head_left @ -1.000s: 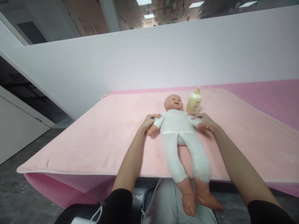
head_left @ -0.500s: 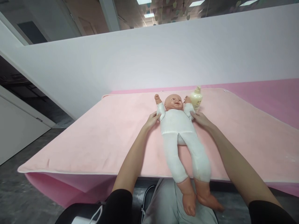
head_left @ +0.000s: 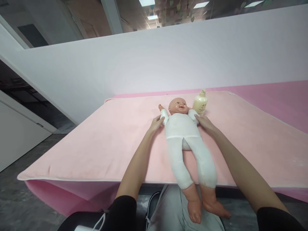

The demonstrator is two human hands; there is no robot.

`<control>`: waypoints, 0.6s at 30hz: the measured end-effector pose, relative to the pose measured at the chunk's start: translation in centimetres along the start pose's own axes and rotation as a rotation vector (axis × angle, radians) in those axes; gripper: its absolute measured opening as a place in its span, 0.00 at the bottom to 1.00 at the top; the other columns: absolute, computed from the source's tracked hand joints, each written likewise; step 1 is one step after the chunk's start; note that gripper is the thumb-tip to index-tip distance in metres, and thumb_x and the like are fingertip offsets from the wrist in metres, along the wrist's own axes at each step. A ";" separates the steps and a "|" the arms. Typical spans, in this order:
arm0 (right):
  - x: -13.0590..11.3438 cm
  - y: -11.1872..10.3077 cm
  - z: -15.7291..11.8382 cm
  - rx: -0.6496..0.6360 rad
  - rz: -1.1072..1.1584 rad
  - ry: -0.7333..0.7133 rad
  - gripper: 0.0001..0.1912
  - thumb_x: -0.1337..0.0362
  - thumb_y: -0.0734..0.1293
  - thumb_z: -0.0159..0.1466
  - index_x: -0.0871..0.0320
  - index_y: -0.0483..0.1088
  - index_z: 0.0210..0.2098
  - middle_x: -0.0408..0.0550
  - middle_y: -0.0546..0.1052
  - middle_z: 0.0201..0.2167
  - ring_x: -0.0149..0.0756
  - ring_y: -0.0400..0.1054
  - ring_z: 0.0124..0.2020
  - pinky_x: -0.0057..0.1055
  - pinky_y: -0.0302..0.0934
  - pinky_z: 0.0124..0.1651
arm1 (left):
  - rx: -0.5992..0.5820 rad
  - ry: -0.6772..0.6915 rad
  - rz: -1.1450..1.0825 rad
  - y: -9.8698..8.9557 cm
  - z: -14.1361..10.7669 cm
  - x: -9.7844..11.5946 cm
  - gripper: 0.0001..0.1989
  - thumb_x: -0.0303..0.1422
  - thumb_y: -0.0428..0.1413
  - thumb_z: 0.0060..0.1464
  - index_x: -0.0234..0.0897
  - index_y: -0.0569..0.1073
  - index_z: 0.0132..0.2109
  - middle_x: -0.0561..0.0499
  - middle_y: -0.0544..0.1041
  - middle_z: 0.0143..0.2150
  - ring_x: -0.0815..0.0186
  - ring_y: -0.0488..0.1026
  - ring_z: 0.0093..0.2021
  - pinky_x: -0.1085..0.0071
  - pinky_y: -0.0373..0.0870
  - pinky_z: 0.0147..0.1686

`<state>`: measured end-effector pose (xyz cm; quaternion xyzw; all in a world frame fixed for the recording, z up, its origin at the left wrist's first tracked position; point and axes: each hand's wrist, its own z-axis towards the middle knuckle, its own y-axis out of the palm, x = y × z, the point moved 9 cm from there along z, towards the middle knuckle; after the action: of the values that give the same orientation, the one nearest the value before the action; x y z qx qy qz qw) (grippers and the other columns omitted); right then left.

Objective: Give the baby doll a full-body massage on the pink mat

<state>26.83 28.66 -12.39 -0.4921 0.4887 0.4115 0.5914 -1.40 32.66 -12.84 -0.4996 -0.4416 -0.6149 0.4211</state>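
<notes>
White-suited doll (head_left: pixel 182 128) supine on pink tabletop (head_left: pixel 108 141) | arms now lowered slightly from overhead | left hand (head_left: pixel 156 123), right hand (head_left: pixel 204 121) gripping upper arms | bottle (head_left: pixel 200 103) beside.

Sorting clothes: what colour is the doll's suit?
White, seen in the head view: doll's suit.

Plastic baby doll in white cloth suit (head_left: pixel 184 134) lies face up on pink towel-covered surface (head_left: pixel 101 141), head twd far wall, bare feet hanging past near edge. Left hand (head_left: pixel 156 123) grips doll's arm on the left of the view, arm raised beside head. Right hand (head_left: pixel 203 122) holds the other arm at shoulder. Cream-yellow plastic pump bottle (head_left: pixel 200 103) stands upright just beside doll's head, near right hand. White partition wall (head_left: pixel 168 57) behind.
</notes>
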 end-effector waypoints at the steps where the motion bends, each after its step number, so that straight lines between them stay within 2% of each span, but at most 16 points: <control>1: 0.0 0.2 -0.1 -0.031 0.065 0.024 0.17 0.53 0.68 0.56 0.58 0.75 0.39 0.52 0.77 0.46 0.47 0.70 0.50 0.40 0.63 0.55 | -0.020 -0.001 -0.007 0.1 -0.3 0.4 0.27 0.41 0.62 0.46 0.33 0.74 0.52 0.45 0.78 0.42 0.62 0.72 0.42 0.69 0.65 0.43; 4: 0.1 0.5 -0.5 -0.115 0.178 0.094 0.15 0.58 0.71 0.53 0.57 0.75 0.39 0.50 0.78 0.45 0.46 0.71 0.49 0.40 0.66 0.53 | -0.110 -0.010 -0.070 0.8 -1.1 1.3 0.33 0.36 0.64 0.43 0.37 0.70 0.58 0.46 0.78 0.45 0.63 0.73 0.44 0.68 0.64 0.46; 7: -0.1 0.5 -0.9 -0.177 0.192 0.112 0.14 0.60 0.72 0.52 0.58 0.76 0.37 0.52 0.78 0.45 0.46 0.71 0.48 0.40 0.66 0.53 | -0.186 0.016 -0.120 1.3 -1.3 1.8 0.34 0.30 0.64 0.40 0.38 0.71 0.57 0.46 0.78 0.48 0.62 0.73 0.45 0.67 0.64 0.47; 9: -0.3 0.5 -1.2 -0.223 0.176 0.095 0.14 0.59 0.73 0.51 0.58 0.76 0.36 0.52 0.78 0.45 0.45 0.71 0.47 0.40 0.65 0.54 | -0.194 0.023 -0.112 1.3 -1.3 1.7 0.29 0.26 0.63 0.37 0.37 0.76 0.52 0.46 0.78 0.47 0.61 0.73 0.45 0.67 0.65 0.46; 12: -0.5 0.6 -1.7 -0.293 0.141 0.070 0.16 0.57 0.74 0.50 0.58 0.77 0.36 0.52 0.78 0.44 0.44 0.71 0.47 0.40 0.63 0.55 | -0.139 -0.028 -0.099 0.7 -1.1 0.8 0.22 0.23 0.62 0.33 0.35 0.80 0.42 0.45 0.79 0.43 0.59 0.73 0.43 0.65 0.67 0.43; 15: -0.4 0.6 -1.9 -0.343 0.114 0.058 0.18 0.57 0.75 0.50 0.58 0.77 0.38 0.51 0.78 0.44 0.45 0.70 0.48 0.42 0.62 0.58 | -0.092 -0.062 -0.147 0.3 -1.1 0.4 0.15 0.22 0.60 0.30 0.34 0.80 0.31 0.43 0.78 0.48 0.58 0.72 0.47 0.65 0.67 0.45; 18: -0.3 0.3 -1.8 -0.328 0.092 0.052 0.19 0.61 0.76 0.46 0.59 0.77 0.37 0.51 0.78 0.44 0.48 0.69 0.50 0.44 0.61 0.59 | -0.087 -0.068 -0.167 0.2 -1.2 0.5 0.09 0.21 0.58 0.27 0.33 0.77 0.24 0.43 0.75 0.52 0.56 0.71 0.51 0.66 0.66 0.46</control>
<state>26.22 26.93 -12.24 -0.5695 0.4520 0.4996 0.4708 -1.58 31.44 -12.45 -0.4994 -0.4685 -0.6490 0.3314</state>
